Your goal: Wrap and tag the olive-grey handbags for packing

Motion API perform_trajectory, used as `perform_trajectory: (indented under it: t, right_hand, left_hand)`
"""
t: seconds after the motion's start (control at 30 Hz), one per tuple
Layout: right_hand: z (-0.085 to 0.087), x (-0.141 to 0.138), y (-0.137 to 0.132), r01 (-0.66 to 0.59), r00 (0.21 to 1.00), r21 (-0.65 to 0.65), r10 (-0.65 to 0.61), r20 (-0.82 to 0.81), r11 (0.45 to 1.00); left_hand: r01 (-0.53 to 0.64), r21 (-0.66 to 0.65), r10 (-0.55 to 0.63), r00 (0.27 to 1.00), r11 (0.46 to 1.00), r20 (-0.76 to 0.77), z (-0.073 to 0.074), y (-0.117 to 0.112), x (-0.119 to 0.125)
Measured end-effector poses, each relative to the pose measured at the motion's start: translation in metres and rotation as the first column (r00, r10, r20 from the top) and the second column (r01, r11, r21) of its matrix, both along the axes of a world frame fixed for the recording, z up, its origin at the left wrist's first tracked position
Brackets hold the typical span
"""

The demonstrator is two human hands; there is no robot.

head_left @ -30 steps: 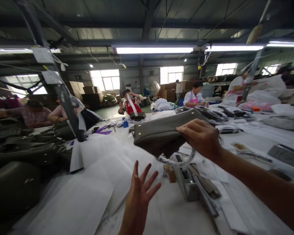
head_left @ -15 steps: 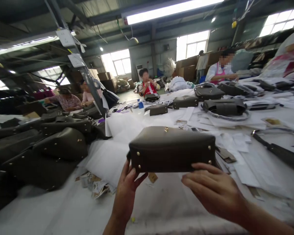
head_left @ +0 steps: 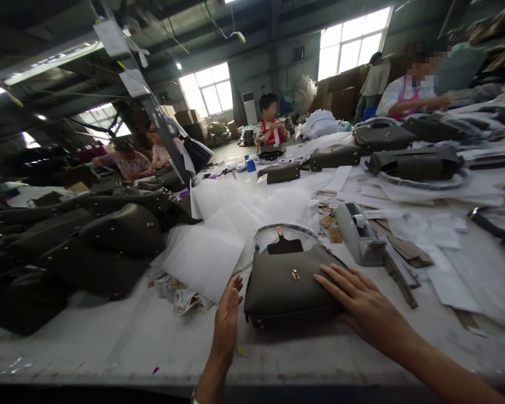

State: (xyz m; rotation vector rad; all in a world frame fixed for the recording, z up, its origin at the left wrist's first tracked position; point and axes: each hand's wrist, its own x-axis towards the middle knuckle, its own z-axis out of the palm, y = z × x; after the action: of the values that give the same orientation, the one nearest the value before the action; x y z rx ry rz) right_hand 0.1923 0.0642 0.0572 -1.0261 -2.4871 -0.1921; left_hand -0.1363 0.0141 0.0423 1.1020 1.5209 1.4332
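A dark olive handbag [head_left: 286,289] lies on the white table with its gold clasp facing up. Its wrapped handle arches away at the far side, and a dark flap with an orange-tipped end rests inside that loop. My right hand [head_left: 357,294] lies flat on the bag's right part, fingers stretched out. Beside the bag's left edge stands my left hand [head_left: 228,306], palm turned inward and fingers loosely extended, a small gap between it and the bag.
A grey tape dispenser [head_left: 359,235] stands behind the bag at right. White foam sheets [head_left: 202,258] lie at left, near a heap of dark handbags [head_left: 118,247]. More bags [head_left: 416,165] are at the back right. Several people work across the table; a slanted metal post [head_left: 164,123] rises at left.
The handbag has gone from held up, studded base facing me, to lying on the table, clasp up. My left hand has let go; my right hand has shifted onto the bag's upper face.
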Motion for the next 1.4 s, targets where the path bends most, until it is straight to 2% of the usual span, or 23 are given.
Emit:
perform_trajectory:
  t: [0.07,0.17,0.3,0.37,0.47,0.53,0.63,0.7,0.87,0.97,1.07,1.13,1.2,1.4]
  right_hand:
    - [-0.006,0.000,0.003,0.028,0.999,-0.002,-0.028,-0.026,1.000]
    - [-0.003,0.006,-0.006,0.016,0.998,0.019,-0.015,-0.057,1.000]
    - [0.011,0.015,-0.034,-0.050,0.998,0.064,0.052,-0.027,0.997]
    - [0.019,0.017,-0.041,-0.076,0.997,0.066,0.077,-0.014,0.995]
    - [0.029,0.015,-0.033,-0.159,0.987,0.032,0.157,0.046,0.987]
    - [0.033,0.013,-0.016,-0.207,0.973,-0.033,0.209,0.099,0.978]
    - [0.033,0.011,0.009,-0.250,0.954,-0.146,0.269,0.135,0.957]
    - [0.026,0.011,0.019,-0.275,0.942,-0.180,0.302,0.144,0.944]
    - [-0.016,0.017,0.016,-0.249,0.953,-0.119,0.265,0.147,0.961]
    - [-0.042,0.021,0.010,-0.268,0.957,-0.097,0.276,0.083,0.958]
    - [-0.056,0.022,0.011,-0.271,0.960,-0.085,0.276,0.052,0.959]
    - [-0.056,0.020,0.013,-0.269,0.960,-0.076,0.273,0.061,0.960]
    - [-0.051,0.019,0.012,-0.268,0.957,-0.073,0.274,0.095,0.961]
    - [-0.018,0.024,-0.016,-0.271,0.945,-0.114,0.287,0.161,0.956]
  left_hand:
    - [0.132,0.051,-0.124,0.982,0.990,-0.144,0.009,-0.003,0.010]
    - [0.254,0.051,-0.215,0.895,0.966,-0.392,0.019,-0.016,0.019]
    - [0.282,-0.043,-0.254,0.776,0.959,-0.578,0.028,-0.040,0.024]
    - [0.288,-0.049,-0.238,0.670,0.956,-0.703,0.034,-0.046,0.029]
    - [0.415,-0.008,-0.213,0.450,0.910,-0.867,0.044,-0.039,0.046]
    - [0.507,-0.032,-0.231,0.336,0.861,-0.913,0.047,-0.027,0.059]
    - [0.543,-0.130,-0.297,0.232,0.829,-0.926,0.044,-0.008,0.073]
    - [0.536,-0.181,-0.323,0.183,0.825,-0.929,0.039,-0.001,0.075]
    - [0.551,-0.168,-0.267,0.104,0.817,-0.958,0.017,-0.005,0.068]
    - [0.567,-0.153,-0.222,0.055,0.810,-0.973,-0.004,-0.012,0.064]
    - [0.561,-0.130,-0.181,0.036,0.817,-0.983,-0.026,-0.014,0.061]
    - [0.560,-0.101,-0.153,0.047,0.823,-0.987,-0.033,-0.013,0.059]
    - [0.573,-0.085,-0.143,0.056,0.815,-0.988,-0.032,-0.013,0.058]
    - [0.663,-0.187,-0.278,0.032,0.724,-0.960,0.003,-0.027,0.056]
